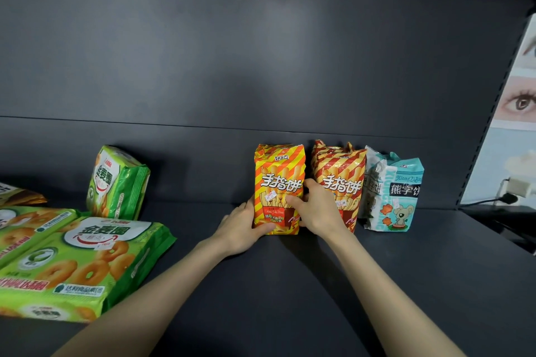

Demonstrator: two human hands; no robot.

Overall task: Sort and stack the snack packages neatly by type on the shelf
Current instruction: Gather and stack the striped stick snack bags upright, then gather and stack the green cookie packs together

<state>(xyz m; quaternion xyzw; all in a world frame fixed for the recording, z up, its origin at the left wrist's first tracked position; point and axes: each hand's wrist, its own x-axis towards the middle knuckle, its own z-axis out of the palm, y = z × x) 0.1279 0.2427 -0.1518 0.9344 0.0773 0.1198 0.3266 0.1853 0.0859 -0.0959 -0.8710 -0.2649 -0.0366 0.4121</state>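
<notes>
Green ring-snack packages (pixel 84 264) are laid flat on the shelf (pixel 290 284) at near left. Farther in, an upright orange-striped package (pixel 280 182) is clasped between left hand (pixel 240 226) and right hand (pixel 316 209), fingers curled round its lower sides. A red-striped package (pixel 339 177) and a teal package (pixel 397 194) are stood alongside.

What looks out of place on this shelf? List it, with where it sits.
The green packs are inconsistent: the upright green pack stands at the back left, while two flat green packs lie in front. The orange striped bag, red striped bag and pale blue bag stand side by side.
</notes>
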